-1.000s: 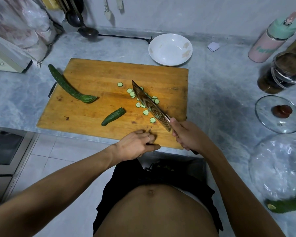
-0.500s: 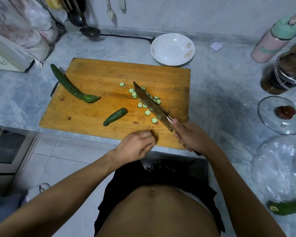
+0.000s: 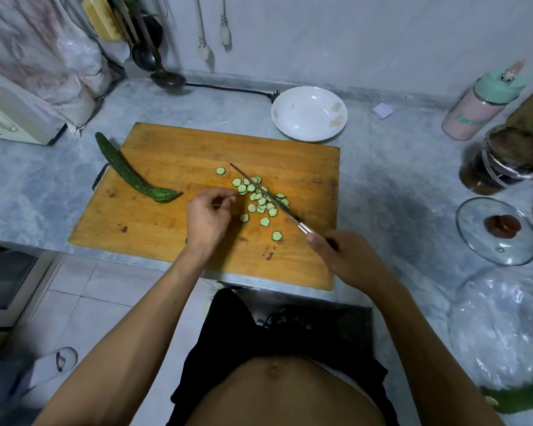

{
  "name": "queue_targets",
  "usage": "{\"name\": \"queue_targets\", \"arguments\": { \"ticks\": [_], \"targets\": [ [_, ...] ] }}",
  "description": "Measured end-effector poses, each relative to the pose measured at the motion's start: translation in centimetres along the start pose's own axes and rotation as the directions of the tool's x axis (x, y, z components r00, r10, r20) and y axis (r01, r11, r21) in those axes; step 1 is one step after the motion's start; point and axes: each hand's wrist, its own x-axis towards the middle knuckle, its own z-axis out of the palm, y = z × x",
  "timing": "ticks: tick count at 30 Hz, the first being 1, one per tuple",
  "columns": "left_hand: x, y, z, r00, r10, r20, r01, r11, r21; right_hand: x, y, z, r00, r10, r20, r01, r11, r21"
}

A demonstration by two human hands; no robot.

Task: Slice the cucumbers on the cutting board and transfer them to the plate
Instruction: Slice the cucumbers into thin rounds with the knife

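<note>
A wooden cutting board [image 3: 173,155] lies on the grey counter. Several thin cucumber slices [image 3: 260,201] are scattered right of its middle. My right hand [image 3: 348,259] grips the handle of a knife [image 3: 268,195], whose blade stands edge-down among the slices. My left hand [image 3: 206,216] is curled over the short cucumber piece [image 3: 186,240], of which only a green tip shows under the wrist. A long cucumber [image 3: 126,170] lies across the board's left edge. The white plate [image 3: 308,113] sits empty behind the board.
A glass lid [image 3: 497,232], a dark jar [image 3: 505,161] and a pink bottle [image 3: 480,109] stand to the right. A plastic bag [image 3: 505,327] and another cucumber [image 3: 520,398] lie at the near right. A ladle [image 3: 166,78] and a white appliance [image 3: 10,115] occupy the back left.
My left hand moved from the board's near edge forward onto the short cucumber piece, hiding it. The knife turned from flat-sided to edge-down and sits among the slices.
</note>
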Motion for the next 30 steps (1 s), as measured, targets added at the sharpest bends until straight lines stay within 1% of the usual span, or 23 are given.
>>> {"name": "queue_targets", "arguments": {
  "ticks": [2, 3, 5, 6, 7, 8, 9, 10, 11, 12, 13, 14, 15, 18, 20, 22, 26, 28, 30],
  "targets": [
    [0.1, 0.4, -0.6, 0.999, 0.007, -0.039, -0.009, 0.999, -0.048, 0.6, 0.1, -0.1, 1.0, -0.012, -0.007, 0.011, 0.998, -0.062],
    [0.0, 0.4, -0.9, 0.996, 0.041, -0.074, -0.044, 0.998, -0.038, 1.0, 0.2, 0.0, 1.0, -0.015, -0.013, 0.013, 0.994, -0.108],
    [-0.1, 0.6, -1.4, 0.972, 0.183, -0.147, -0.18, 0.983, 0.03, 1.6, 0.4, 0.2, 0.999, -0.036, -0.029, 0.029, 0.974, -0.226],
    [0.0, 0.8, -1.5, 0.952, 0.267, -0.151, -0.261, 0.963, 0.061, 1.8, 0.5, 0.2, 0.998, -0.058, -0.037, 0.044, 0.957, -0.288],
    [0.1, 1.0, -1.5, 0.932, 0.346, -0.111, -0.339, 0.938, 0.076, 2.0, 0.6, 0.3, 0.996, -0.08, -0.042, 0.061, 0.937, -0.344],
    [0.3, 1.4, -1.5, 0.914, 0.405, -0.02, -0.402, 0.912, 0.074, 2.2, 0.6, 0.3, 0.994, -0.102, -0.042, 0.078, 0.919, -0.386],
    [0.4, 2.0, -1.3, 0.893, 0.434, 0.115, -0.442, 0.895, 0.058, 2.3, 0.6, 0.2, 0.992, -0.121, -0.038, 0.094, 0.904, -0.418],
    [0.6, 2.5, -1.1, 0.858, 0.436, 0.272, -0.463, 0.885, 0.042, 2.5, 0.6, 0.2, 0.99, -0.139, -0.029, 0.111, 0.888, -0.447],
    [0.7, 2.9, -0.6, 0.809, 0.417, 0.415, -0.473, 0.88, 0.038, 2.5, 0.4, 0.2, 0.988, -0.156, -0.015, 0.13, 0.87, -0.475],
    [0.9, 3.3, -0.1, 0.761, 0.387, 0.521, -0.483, 0.874, 0.056, 2.6, 0.2, 0.2, 0.985, -0.172, 0.002, 0.151, 0.855, -0.497],
    [1.1, 3.4, 0.4, 0.724, 0.353, 0.593, -0.494, 0.865, 0.088, 2.6, 0.0, 0.2, 0.982, -0.187, 0.02, 0.171, 0.844, -0.508],
    [1.4, 3.5, 0.9, 0.702, 0.322, 0.635, -0.505, 0.854, 0.124, 2.6, -0.3, 0.3, 0.979, -0.2, 0.036, 0.19, 0.838, -0.511],
    [1.9, 3.5, 1.3, 0.697, 0.299, 0.652, -0.505, 0.85, 0.149, 2.6, -0.7, 0.3, 0.976, -0.212, 0.051, 0.208, 0.834, -0.511],
    [3.8, 3.3, 1.8, 0.711, 0.239, 0.662, -0.466, 0.864, 0.189, 2.7, -1.5, 0.7, 0.971, -0.225, 0.082, 0.236, 0.837, -0.493],
    [5.0, 3.0, 2.0, 0.713, 0.203, 0.671, -0.464, 0.855, 0.234, 2.9, -1.7, 1.0, 0.969, -0.228, 0.093, 0.245, 0.844, -0.478],
    [5.6, 2.6, 1.7, 0.73, 0.194, 0.655, -0.456, 0.852, 0.256, 3.1, -1.8, 1.3, 0.966, -0.239, 0.101, 0.258, 0.84, -0.477],
    [4.9, 2.2, 0.6, 0.824, 0.22, 0.522, -0.405, 0.873, 0.272, 3.4, -1.9, 1.3, 0.96, -0.26, 0.107, 0.278, 0.825, -0.493],
    [4.5, 2.1, -0.1, 0.872, 0.174, 0.458, -0.355, 0.868, 0.348, 3.3, -1.8, 1.2, 0.96, -0.26, 0.105, 0.277, 0.826, -0.491],
    [4.4, 1.7, -0.5, 0.896, 0.116, 0.429, -0.301, 0.868, 0.394, 3.2, -1.7, 1.0, 0.963, -0.247, 0.104, 0.266, 0.83, -0.491]
  ]
}}
